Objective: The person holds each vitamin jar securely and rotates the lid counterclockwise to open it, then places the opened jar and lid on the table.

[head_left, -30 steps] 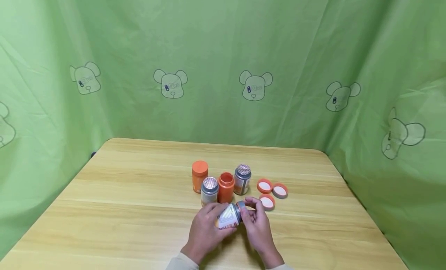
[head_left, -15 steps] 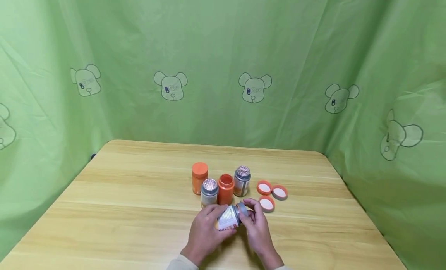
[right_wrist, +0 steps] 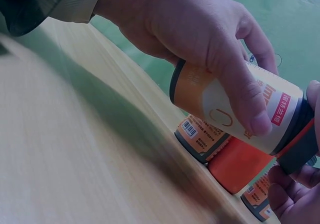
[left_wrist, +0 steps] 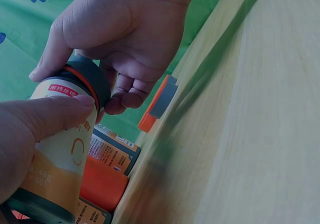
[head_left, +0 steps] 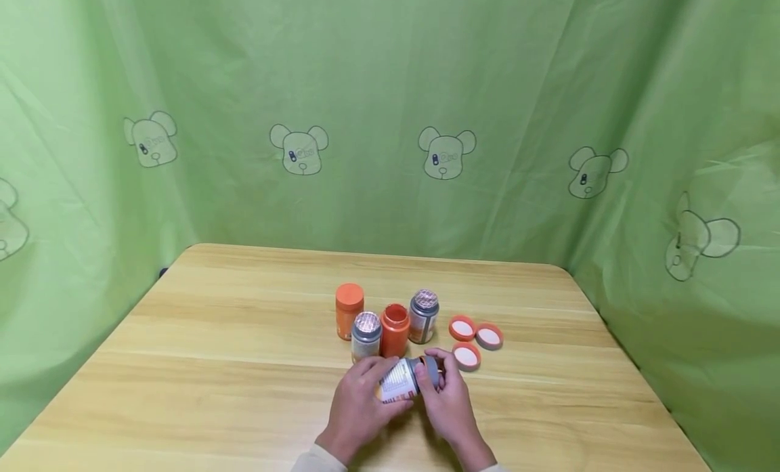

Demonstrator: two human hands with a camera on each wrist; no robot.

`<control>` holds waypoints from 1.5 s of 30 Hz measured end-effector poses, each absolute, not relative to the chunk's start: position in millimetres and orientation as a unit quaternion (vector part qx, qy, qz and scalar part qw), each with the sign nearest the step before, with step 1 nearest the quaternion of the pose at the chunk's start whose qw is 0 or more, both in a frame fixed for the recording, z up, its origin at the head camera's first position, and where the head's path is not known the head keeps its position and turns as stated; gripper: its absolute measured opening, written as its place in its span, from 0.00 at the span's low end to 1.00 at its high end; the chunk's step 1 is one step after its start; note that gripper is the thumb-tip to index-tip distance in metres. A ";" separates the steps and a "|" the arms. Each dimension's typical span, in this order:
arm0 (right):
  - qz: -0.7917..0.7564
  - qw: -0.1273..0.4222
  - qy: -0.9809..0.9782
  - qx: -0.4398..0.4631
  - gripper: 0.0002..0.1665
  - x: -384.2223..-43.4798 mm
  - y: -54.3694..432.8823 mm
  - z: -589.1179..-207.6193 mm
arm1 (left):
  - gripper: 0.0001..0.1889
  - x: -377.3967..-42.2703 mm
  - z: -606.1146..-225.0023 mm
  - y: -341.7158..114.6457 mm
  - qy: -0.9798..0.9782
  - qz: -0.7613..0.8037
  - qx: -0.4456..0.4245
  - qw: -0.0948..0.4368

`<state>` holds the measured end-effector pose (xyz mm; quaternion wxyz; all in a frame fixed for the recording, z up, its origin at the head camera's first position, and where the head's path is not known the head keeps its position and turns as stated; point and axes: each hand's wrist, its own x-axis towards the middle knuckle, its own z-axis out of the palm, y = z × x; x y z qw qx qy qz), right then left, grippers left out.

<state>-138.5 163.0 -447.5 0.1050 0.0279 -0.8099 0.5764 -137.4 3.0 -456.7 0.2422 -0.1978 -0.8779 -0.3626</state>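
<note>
My left hand (head_left: 359, 401) grips a supplement bottle (head_left: 397, 382) with a white and orange label, its fingers on one side and its thumb across the label. The bottle lies tilted above the table, neck toward the right. My right hand (head_left: 449, 397) pinches a grey cap (head_left: 431, 369) at the neck between thumb and fingers. In the right wrist view the cap (right_wrist: 300, 151) sits askew on the neck, its orange rim showing. The left wrist view shows the same orange rim of the cap (left_wrist: 92, 79) beside the dark neck.
Behind the hands stand a capped orange bottle (head_left: 349, 313), an uncapped orange bottle (head_left: 396, 333), and two foil-sealed bottles, one left (head_left: 366, 340) and one right (head_left: 423, 317). Three caps (head_left: 466, 356) lie inside-up on the wooden table (head_left: 213, 363). A green curtain (head_left: 378, 208) surrounds the table.
The cap has shifted slightly right at the neck, with my right thumb now lying further over its side. My left hand and the bottle stay nearly in place.
</note>
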 end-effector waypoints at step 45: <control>0.480 0.098 -0.871 -0.029 0.32 -159.9 202.3 -448.2 | 0.37 -163.2 -435.8 -24.2 -0.877 -0.412 -0.157 0.191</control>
